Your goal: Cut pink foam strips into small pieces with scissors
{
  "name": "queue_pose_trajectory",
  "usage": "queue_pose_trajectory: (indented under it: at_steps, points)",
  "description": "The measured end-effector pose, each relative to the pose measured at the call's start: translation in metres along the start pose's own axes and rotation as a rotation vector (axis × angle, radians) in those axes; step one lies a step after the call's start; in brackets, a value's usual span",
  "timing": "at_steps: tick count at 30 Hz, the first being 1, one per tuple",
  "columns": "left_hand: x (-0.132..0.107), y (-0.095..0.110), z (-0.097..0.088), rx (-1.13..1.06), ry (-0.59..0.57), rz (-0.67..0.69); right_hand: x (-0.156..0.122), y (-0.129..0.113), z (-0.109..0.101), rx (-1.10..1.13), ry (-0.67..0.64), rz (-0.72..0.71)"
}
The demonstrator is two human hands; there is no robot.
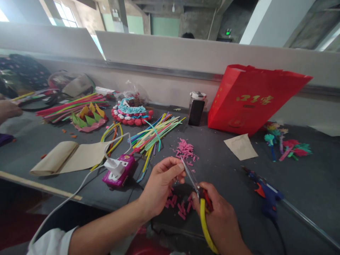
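Observation:
My right hand (221, 217) is closed round the yellow and red handles of a pair of scissors (195, 184), whose blades point up and left toward my left hand. My left hand (162, 184) pinches something small at the scissor tips; I cannot make it out. Small pink cut pieces (177, 207) lie on the dark table under both hands, and a second pile of pink pieces (186, 149) sits just beyond.
A bundle of coloured strips (154, 134), a magenta power strip (120, 171) with a white plug, brown paper (69, 156), a blue glue gun (265, 193), a red paper bag (252, 99), a dark bottle (196, 108), craft flowers (288, 145). Another person's hand (7, 109) at far left.

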State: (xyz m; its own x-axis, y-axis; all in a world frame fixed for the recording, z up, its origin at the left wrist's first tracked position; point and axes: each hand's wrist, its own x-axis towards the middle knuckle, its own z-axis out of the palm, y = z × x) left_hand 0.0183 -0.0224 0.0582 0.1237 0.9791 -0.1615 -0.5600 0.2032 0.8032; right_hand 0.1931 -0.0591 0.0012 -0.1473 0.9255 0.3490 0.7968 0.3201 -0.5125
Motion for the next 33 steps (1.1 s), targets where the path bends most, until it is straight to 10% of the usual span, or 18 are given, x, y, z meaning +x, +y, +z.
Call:
queue_pose_trajectory:
  at_steps: [33]
  points:
    - [-0.0029,-0.0009,0.0026,-0.026,0.035,0.009,-0.0009,0.0006,0.0031,-0.018,0.003,-0.031]
